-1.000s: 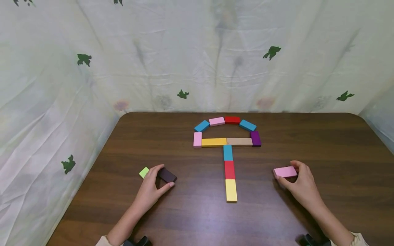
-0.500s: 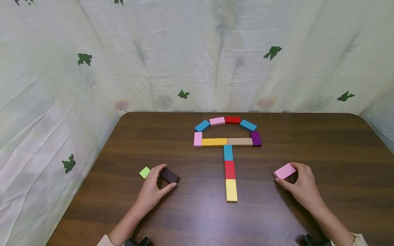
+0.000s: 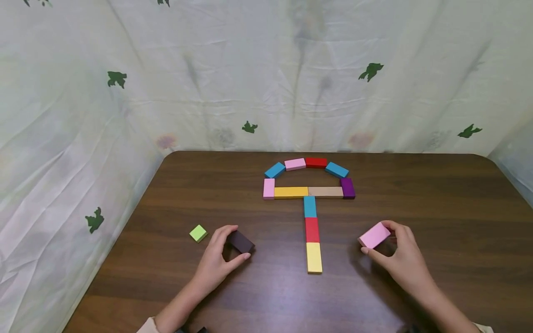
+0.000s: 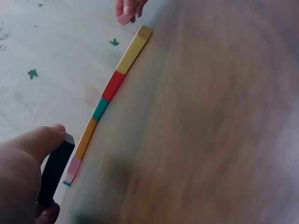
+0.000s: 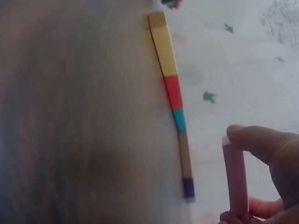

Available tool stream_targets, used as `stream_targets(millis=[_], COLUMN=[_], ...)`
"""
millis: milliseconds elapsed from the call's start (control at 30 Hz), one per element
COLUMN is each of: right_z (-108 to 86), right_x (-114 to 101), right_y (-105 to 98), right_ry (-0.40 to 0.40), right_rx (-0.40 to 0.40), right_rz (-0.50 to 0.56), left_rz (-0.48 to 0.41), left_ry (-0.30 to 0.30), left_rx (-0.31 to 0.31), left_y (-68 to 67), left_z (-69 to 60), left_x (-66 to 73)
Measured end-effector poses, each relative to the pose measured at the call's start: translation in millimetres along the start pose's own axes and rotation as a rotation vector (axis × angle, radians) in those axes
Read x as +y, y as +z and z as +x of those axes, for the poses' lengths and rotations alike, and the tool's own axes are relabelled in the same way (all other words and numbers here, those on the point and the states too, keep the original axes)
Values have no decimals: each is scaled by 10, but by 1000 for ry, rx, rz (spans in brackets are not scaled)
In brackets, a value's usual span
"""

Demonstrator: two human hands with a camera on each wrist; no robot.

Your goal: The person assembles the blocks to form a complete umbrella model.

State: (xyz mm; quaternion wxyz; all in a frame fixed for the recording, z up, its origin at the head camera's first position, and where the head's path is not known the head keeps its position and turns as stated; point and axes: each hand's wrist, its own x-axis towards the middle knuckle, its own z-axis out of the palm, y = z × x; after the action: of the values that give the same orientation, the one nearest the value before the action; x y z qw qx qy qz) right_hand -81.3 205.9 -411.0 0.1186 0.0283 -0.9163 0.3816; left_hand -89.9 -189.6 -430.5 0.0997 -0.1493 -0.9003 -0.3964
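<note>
Between thumb and fingers my left hand (image 3: 218,262) pinches a black block (image 3: 241,242) by its ends, left of the block row. On the other side, my right hand (image 3: 404,259) grips a pink block (image 3: 374,235) the same way, tilted. Both wrist views show the held blocks, the black block (image 4: 55,170) and the pink block (image 5: 236,177), apart from the laid-out pieces. Coloured blocks lie flat as an umbrella-like outline: an arched top over a yellow-orange block (image 3: 291,192) and a tan block (image 3: 325,192), with a stem of blue (image 3: 310,206), red (image 3: 312,230) and pale yellow (image 3: 314,258) blocks.
A small lime-green block (image 3: 198,233) lies on the brown wooden table (image 3: 166,286), just left of my left hand. A white cloth (image 3: 266,69) with green leaf shapes hangs behind the table and along its left side.
The left hand has moved right with the black block, away from the green block. My right hand has come left with the pink block, which has turned and lifted.
</note>
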Motion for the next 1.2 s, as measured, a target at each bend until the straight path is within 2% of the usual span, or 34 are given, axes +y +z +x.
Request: stream_targets(millis=[167, 367, 567, 800, 1067, 1200], right_z=[-71, -168, -261, -360, -469, -504], right_x=[-107, -218, -309, -378, -402, -409], right_y=[46, 110, 192, 270, 357, 376], right_ry=[-57, -79, -94, -149, -230, -239], right_rx=[-3, -51, -95, -126, -194, -267], right_rz=[10, 22, 15, 44, 108, 117], left_rz=[-22, -39, -44, -37, -33, -35], left_ry=[5, 27, 77, 139, 171, 181], left_rx=[-6, -19, -37, -66, -102, -121], left_y=[39, 89, 152, 214, 283, 312], left_z=[-18, -44, -72, -102, -155, -179], left_x=[77, 140, 200, 273, 322, 341])
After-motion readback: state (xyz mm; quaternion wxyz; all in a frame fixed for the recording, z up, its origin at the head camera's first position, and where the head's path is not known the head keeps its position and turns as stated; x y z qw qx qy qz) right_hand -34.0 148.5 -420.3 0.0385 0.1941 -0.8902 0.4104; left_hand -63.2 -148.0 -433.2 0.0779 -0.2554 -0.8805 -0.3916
